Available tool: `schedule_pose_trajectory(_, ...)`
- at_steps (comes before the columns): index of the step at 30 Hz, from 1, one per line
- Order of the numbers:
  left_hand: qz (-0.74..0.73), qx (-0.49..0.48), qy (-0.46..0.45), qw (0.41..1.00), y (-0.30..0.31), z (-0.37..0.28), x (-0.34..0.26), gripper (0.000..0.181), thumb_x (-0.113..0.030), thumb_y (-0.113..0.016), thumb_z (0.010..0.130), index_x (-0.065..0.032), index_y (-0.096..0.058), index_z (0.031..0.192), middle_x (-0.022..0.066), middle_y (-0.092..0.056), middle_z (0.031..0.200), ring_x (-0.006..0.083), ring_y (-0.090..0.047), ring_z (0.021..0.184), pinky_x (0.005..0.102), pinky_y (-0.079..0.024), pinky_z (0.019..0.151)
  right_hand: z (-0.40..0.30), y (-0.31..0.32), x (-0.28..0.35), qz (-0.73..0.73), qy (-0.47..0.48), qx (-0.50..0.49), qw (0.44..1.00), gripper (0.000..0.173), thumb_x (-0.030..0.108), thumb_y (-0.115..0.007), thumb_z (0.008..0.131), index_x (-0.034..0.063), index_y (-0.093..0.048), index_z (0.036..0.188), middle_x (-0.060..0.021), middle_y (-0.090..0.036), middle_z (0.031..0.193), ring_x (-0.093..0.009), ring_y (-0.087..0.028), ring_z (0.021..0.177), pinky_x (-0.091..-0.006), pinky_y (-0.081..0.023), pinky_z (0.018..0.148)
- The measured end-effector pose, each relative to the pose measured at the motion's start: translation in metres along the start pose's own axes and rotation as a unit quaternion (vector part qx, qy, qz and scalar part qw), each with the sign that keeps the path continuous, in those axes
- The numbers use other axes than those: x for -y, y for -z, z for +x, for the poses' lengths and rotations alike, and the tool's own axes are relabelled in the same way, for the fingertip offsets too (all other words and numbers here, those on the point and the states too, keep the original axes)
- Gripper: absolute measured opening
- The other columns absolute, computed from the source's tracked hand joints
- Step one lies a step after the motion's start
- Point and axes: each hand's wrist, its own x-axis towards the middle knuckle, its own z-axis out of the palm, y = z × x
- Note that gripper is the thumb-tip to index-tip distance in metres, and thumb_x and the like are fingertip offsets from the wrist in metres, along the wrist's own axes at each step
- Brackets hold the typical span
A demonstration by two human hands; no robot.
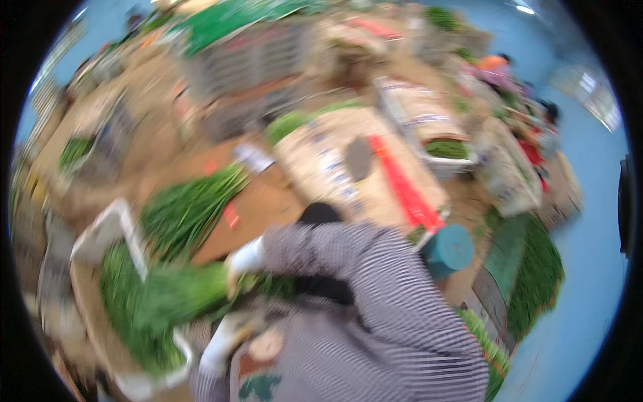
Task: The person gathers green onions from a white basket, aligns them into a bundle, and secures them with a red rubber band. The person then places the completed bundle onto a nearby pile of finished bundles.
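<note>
My right hand reaches across to the left, a white cuff at its wrist. It grips a thick bundle of long green leafy stalks, perhaps Chinese chives, near the pale end. The leaves extend over a white-rimmed foam box, where more green stalks lie. My left hand is close to my body, below the right one. It is blurred, and I cannot tell whether it holds anything. Beyond my right hand, loose stalks are spread on a brown board.
Ahead lies a pale covered bale with red strips and a dark oval piece on top. A teal cylinder stands at my right. Another foam box holds greens. People work at far right.
</note>
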Motion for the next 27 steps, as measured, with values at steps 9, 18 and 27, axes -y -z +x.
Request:
schedule_pose_trajectory(9,-0.345,-0.154,0.033,0.925,-0.008,0.022,0.141,0.048,-0.002,-0.068,0.085,-0.0035,-0.053,0.13,0.0059,-0.058,0.125,0.0194,-0.056,0.109,0.0337,-0.047,0.096,0.003,-0.053,-0.024,-0.474,0.034,-0.07,0.877,0.102,0.031,-0.085,0.061,-0.0084,-0.032,0.139,-0.0249,-0.066,0.101,-0.032,-0.068,0.09,-0.0355,-0.054,0.078)
schedule_pose_trajectory(18,0.011,-0.477,-0.076,0.875,0.139,0.112,0.08,0.041,-0.005,-0.063,0.088,-0.0058,-0.054,0.128,0.0094,-0.059,0.121,0.0195,-0.057,0.107,0.0336,-0.048,0.096,-0.004,0.063,0.034,-0.619,0.297,-0.287,0.668,0.082,0.001,-0.058,0.075,-0.0001,-0.02,0.148,-0.0219,-0.061,0.084,-0.037,-0.063,0.068,-0.0431,-0.051,0.058)
schedule_pose_trajectory(27,-0.258,-0.704,-0.079,0.657,0.343,0.065,0.099,0.044,-0.002,-0.061,0.086,-0.0046,-0.051,0.129,0.0138,-0.055,0.126,0.0235,-0.055,0.112,0.035,-0.047,0.1,0.076,0.212,0.014,-0.592,0.127,-0.318,0.729,0.066,0.004,-0.051,0.087,0.0039,-0.025,0.147,-0.028,-0.061,0.105,-0.038,-0.065,0.087,-0.0423,-0.052,0.075)
